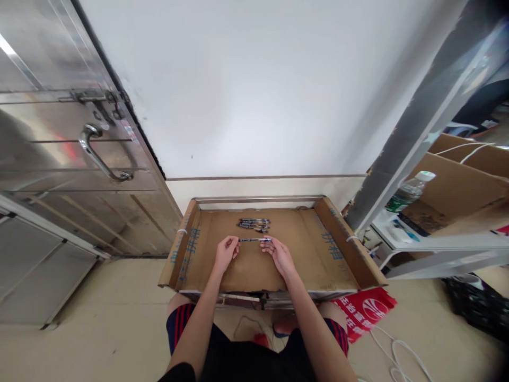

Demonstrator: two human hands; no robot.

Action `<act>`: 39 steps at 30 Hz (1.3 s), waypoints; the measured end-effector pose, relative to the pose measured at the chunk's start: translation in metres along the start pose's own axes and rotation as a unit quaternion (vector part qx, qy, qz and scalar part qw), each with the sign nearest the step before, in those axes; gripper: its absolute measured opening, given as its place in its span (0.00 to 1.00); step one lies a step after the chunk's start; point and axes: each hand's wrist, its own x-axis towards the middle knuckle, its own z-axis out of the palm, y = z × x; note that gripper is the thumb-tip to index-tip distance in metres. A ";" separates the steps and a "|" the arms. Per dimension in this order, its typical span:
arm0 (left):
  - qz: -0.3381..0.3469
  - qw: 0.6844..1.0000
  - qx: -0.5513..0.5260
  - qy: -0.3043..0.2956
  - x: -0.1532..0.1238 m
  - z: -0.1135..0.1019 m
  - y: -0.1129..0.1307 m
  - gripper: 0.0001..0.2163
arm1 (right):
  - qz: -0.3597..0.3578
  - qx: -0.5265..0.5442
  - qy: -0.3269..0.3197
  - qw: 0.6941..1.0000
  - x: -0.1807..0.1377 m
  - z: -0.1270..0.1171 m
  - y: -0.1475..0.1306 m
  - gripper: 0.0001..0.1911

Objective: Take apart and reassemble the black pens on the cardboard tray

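Between my two hands a slim pen [251, 240] with a dark end and a clear barrel is held level above the cardboard. My left hand [227, 252] pinches its dark left end between thumb and fingers. At the other end, my right hand [278, 252] has its fingers closed on the clear part. Just beyond lies a small group of similar pens [253, 224], side by side on the cardboard-lined table [302, 254]. Whether the held pen is one piece or parted in the middle is too small to tell.
Raised cardboard flaps [342, 239] edge the table on both sides. To the right, a plastic bottle [411, 190] and an open cardboard box [469, 191] stand on a white shelf. A metal door [79, 132] is at the left, and a red printed sheet [366, 313] lies below right.
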 end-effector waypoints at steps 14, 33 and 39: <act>0.038 0.999 0.029 -0.025 -0.001 -0.003 -0.001 0.17 | -0.003 0.006 0.004 1.000 0.000 0.000 0.000 0.18; 0.012 0.999 0.001 -0.034 0.001 -0.005 0.000 0.14 | 0.007 0.023 -0.010 1.000 0.002 -0.004 0.002 0.15; 0.011 1.000 -0.005 -0.024 0.002 -0.006 -0.002 0.14 | 0.067 0.100 -0.076 0.990 0.003 -0.005 -0.003 0.19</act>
